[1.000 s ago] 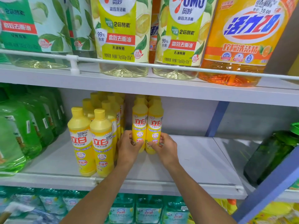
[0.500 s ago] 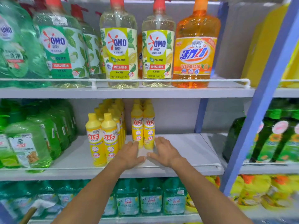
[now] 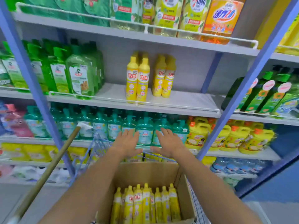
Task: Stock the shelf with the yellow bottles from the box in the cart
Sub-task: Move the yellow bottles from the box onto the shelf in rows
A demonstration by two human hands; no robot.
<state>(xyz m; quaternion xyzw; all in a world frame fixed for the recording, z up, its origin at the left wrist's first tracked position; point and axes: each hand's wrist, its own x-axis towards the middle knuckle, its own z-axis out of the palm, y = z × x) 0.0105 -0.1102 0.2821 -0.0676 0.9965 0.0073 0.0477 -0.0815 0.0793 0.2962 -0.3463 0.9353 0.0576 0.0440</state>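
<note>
Both hands empty: left hand [image 3: 127,143] and right hand [image 3: 168,143] are flat, palms down, fingers straight and spread, side by side with thumbs toward each other but not touching. I see them hanging in the air above the far edge of the box [image 3: 182,191], nothing gripped, in front of the teal pump bottles [image 3: 100,126] 1 shelf level lower than the target. The box is open cardboard, sits in the blue wire cart [image 3: 97,147], and holds boxed yellow bottles [image 3: 145,206] packed tight, caps up; exact count not readable. On the shelf [image 3: 186,101] the stocked yellow bottles [image 3: 137,80] stand upright in 2 groups: the left group reaches the front rail, the right group [image 3: 164,78] sits further back, with a narrow gap between them. More caps show behind each front pair. To the right of them the shelf board is bare up to the blue upright [image 3: 247,78]. Green bottles [image 3: 79,76] fill the left part of the same level. An orange bottle [image 3: 221,18] stands 1 level above, yellow jugs [image 3: 233,138] lower right. A wooden handle [image 3: 53,160] leans across the left, beside the cart.
</note>
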